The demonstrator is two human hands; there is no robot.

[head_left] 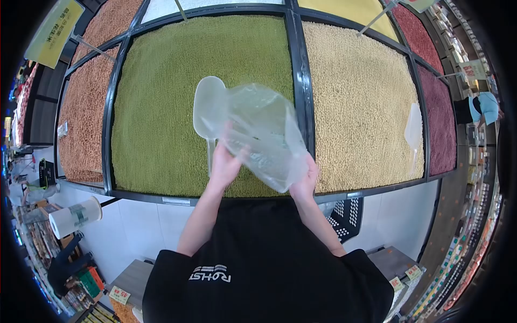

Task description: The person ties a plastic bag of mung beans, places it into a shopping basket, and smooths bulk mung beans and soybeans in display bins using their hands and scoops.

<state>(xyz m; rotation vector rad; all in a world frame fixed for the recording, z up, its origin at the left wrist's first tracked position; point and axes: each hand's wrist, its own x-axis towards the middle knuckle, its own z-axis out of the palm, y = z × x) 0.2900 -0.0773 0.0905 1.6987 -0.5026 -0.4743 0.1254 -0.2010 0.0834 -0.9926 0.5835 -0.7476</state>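
Between my two hands a clear plastic bag [264, 129] is stretched out over a bin of green mung beans [161, 107]. My left hand [227, 164] grips the bag's left side, part of its fingers showing through the film. On the bag's right lower side, my right hand [306, 176] has its fingers closed on the plastic. A white scoop [209, 105] lies on the beans just beyond my left hand, its handle pointing toward me and passing beside that hand. The bag looks slightly blurred and holds nothing I can see.
Right of the black divider [302, 81] is a bin of pale beans [361, 107] with another white scoop [413, 129]. Peanuts [81, 118] fill the left bin. A bag roll [75, 217] hangs at the lower left. Two other people are at the far left and right.
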